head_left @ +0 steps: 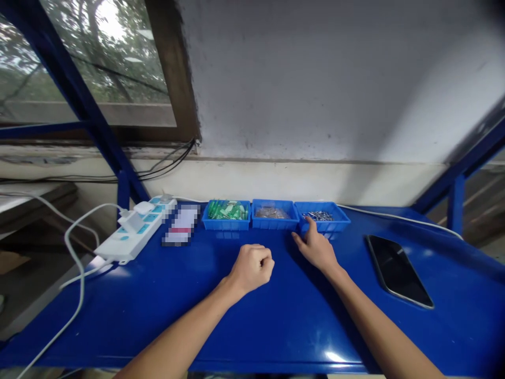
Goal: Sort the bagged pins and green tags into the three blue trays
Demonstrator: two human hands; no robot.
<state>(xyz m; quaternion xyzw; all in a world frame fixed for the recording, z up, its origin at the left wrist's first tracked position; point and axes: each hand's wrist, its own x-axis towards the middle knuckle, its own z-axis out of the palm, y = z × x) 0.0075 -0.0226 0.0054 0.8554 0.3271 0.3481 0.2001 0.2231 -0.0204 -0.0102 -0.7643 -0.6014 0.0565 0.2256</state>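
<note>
Honestly, if the right hand (319,249), open with its index finger at the near rim, snags the rightmost blue bin (331,226) at its 12 o'clock, those small metal pieces (321,216) could spill. Bin's long axis runs roughly 9-to-3, near wall facing 6; left hand (251,267)'s a loose fist, can't tell if anything's inside.

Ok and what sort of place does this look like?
Probably a small workshop or assembly station: there's a blue workbench, three blue bins in a row at its back, the right one holding small metallic pieces, and a white power strip.
</note>
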